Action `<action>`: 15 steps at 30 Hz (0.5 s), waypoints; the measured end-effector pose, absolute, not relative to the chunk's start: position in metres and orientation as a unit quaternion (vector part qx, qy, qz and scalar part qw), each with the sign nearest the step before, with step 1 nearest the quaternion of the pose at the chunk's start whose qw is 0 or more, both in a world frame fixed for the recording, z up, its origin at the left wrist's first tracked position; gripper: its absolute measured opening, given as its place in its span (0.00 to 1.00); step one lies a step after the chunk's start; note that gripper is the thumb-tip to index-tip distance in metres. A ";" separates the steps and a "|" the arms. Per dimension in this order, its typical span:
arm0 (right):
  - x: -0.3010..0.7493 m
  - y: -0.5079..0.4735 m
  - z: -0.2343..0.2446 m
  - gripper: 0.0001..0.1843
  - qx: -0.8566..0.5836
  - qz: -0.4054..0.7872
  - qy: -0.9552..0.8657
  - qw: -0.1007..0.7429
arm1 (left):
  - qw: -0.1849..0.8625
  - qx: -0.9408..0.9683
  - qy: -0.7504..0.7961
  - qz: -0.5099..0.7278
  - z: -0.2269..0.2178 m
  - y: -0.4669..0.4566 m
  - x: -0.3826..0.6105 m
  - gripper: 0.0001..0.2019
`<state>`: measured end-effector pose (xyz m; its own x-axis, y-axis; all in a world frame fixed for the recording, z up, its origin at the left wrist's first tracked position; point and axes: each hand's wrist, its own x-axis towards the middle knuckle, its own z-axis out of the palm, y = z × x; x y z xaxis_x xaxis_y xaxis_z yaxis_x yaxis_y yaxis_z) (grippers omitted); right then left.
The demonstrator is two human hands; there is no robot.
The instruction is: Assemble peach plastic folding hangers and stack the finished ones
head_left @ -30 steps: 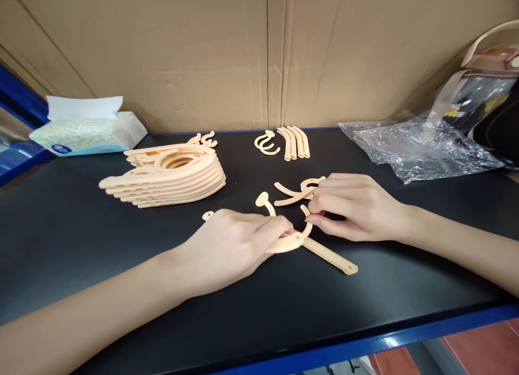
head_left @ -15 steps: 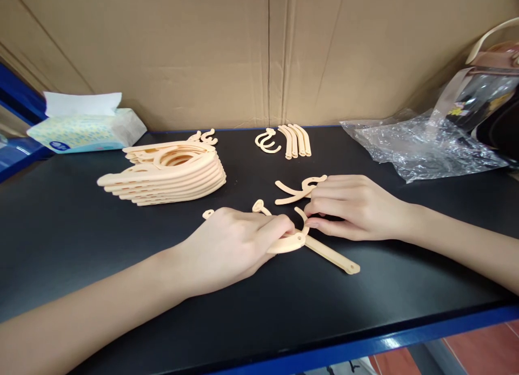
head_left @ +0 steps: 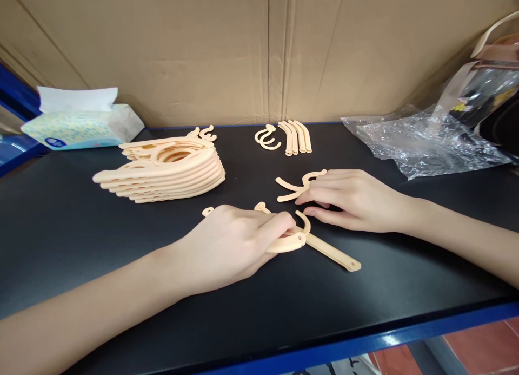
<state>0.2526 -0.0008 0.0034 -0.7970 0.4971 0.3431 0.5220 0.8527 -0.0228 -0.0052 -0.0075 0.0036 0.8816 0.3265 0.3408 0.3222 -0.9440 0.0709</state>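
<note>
My left hand (head_left: pixel 235 245) lies on the black table, closed on a peach plastic hanger piece (head_left: pixel 288 242). A small hook curls up from that piece's joint, and a straight bar (head_left: pixel 332 254) runs from the joint toward the lower right. My right hand (head_left: pixel 352 199) rests just right of the hook without touching it. Its fingers are stretched out low, the tips lying on two loose curved hanger parts (head_left: pixel 292 188). Nothing is gripped in it.
A stack of several finished peach hangers (head_left: pixel 162 172) sits at the left, with a tissue pack (head_left: pixel 77 126) behind it. Spare hooks (head_left: pixel 265 138) and curved bars (head_left: pixel 298 138) lie by the cardboard wall. Crumpled clear plastic (head_left: pixel 425 142) and a bag sit at the right.
My right hand has let go of the hook at the joint and drawn back up toward the loose curved parts. The left hand has kept its hold.
</note>
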 end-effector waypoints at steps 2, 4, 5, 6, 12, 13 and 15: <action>0.253 0.000 0.003 0.12 -0.271 -0.037 -0.947 0.171 | 0.011 0.971 0.169 0.170 0.004 -0.007 -0.006 0.09; 0.253 0.000 0.004 0.12 -0.272 -0.039 -0.947 0.167 | 0.018 0.971 0.170 0.167 0.004 -0.007 -0.006 0.09; 0.253 0.000 0.004 0.12 -0.272 -0.040 -0.947 0.165 | 0.021 0.971 0.170 0.166 0.004 -0.008 -0.006 0.08; 0.253 0.000 0.004 0.11 -0.272 -0.040 -0.947 0.163 | 0.024 0.971 0.171 0.165 0.004 -0.008 -0.005 0.08; 0.253 0.000 0.004 0.12 -0.271 -0.040 -0.946 0.172 | 0.005 0.975 0.151 0.164 0.005 -0.008 -0.003 0.06; 0.253 0.000 0.003 0.13 -0.273 -0.039 -0.946 0.171 | 0.002 0.976 0.147 0.162 0.006 -0.008 -0.003 0.06; 0.253 0.000 0.003 0.13 -0.275 -0.038 -0.945 0.170 | 0.000 0.976 0.145 0.160 0.006 -0.008 -0.003 0.04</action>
<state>0.2527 -0.0004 0.0033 -0.7906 0.5081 0.3418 0.5337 0.8454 -0.0223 -0.0032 -0.0077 0.0060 0.9067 0.2825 0.3131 0.2824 -0.9582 0.0466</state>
